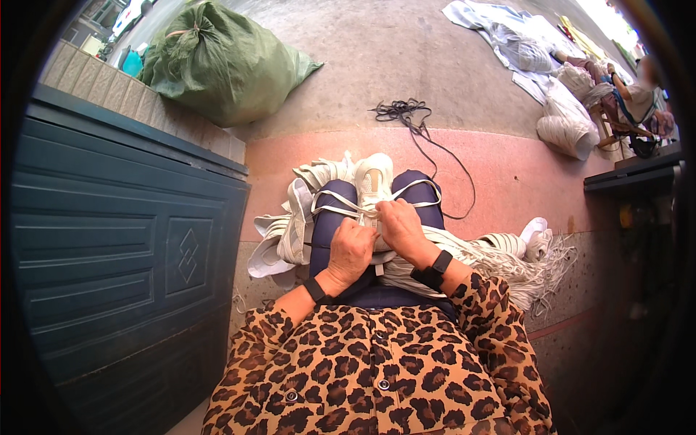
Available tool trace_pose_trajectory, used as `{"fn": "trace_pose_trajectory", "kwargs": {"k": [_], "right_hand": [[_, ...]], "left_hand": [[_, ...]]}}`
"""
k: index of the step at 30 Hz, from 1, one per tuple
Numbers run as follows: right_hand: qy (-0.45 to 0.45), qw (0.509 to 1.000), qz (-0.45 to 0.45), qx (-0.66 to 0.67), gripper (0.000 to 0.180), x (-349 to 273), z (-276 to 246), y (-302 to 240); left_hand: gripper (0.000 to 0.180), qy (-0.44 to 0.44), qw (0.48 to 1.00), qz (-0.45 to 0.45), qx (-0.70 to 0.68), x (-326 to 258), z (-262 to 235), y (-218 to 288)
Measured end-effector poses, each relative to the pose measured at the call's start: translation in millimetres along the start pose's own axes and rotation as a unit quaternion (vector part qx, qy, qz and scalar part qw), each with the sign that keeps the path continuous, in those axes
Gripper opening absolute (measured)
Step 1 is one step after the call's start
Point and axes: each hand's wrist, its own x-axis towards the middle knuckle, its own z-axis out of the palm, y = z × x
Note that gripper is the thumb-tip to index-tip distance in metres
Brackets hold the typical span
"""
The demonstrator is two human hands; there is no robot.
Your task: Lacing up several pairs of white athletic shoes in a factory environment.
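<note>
Reference dial: the centre lies between the two hands; 12 o'clock points away from the wearer.

The dark teal panelled door (109, 217) stands at 9 o'clock and bounds the work area. The tied green sack (225, 69) rests on the floor between 10 and 11 o'clock, well apart from the hands. The bundle of white laces (500, 274) extends toward 4 o'clock, beside the right forearm; this position presumably allows the supply to be reached without rising. The stack of white shoes (293, 221) lies near 9 o'clock, just beside the left leg, likely for the same reason.

The dark-clad knees (412, 176) are at 10 and 2 o'clock. They flank the white shoe (375, 177), apparently serving as a cradle that frees both hands. The shoe's rounded end points to 12 o'clock, with its upper face exposed for access.

Grip state: the right hand (402, 226) has its fingers drawn together and appears to pinch the white lace (342, 197). The left hand (353, 250) is curled; what its fingertips hold cannot be told.

Relative to the grip, the shoe's main body lies at 12 o'clock, its near part beneath the fingers. Lace loops spread across both knees, toward 10 and 2 o'clock.
</note>
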Motion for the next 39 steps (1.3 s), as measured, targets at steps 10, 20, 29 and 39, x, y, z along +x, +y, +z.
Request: {"fn": "trace_pose_trajectory", "kwargs": {"k": [10, 20, 29, 39], "right_hand": [[-0.019, 0.996, -0.019, 0.086, 0.024, -6.9, -8.1, -0.2], [-0.001, 0.996, 0.004, 0.086, 0.027, -7.5, -2.5, -0.8], [0.065, 0.998, -0.018, 0.0, 0.02, 6.9, -14.5, 16.6], [-0.171, 0.963, -0.105, -0.18, 0.002, 42.7, -34.7, 49.5]], "left_hand": [[0.033, 0.03, 0.999, -0.027, -0.035, 18.3, -7.7, -24.7], [0.035, -0.14, 0.989, 0.042, -0.028, 40.6, -2.1, -35.7], [0.035, -0.213, 0.97, 0.105, 0.053, 53.6, -13.4, -26.4], [0.006, -0.182, 0.972, 0.015, 0.147, 25.4, -54.1, -47.3]]}}
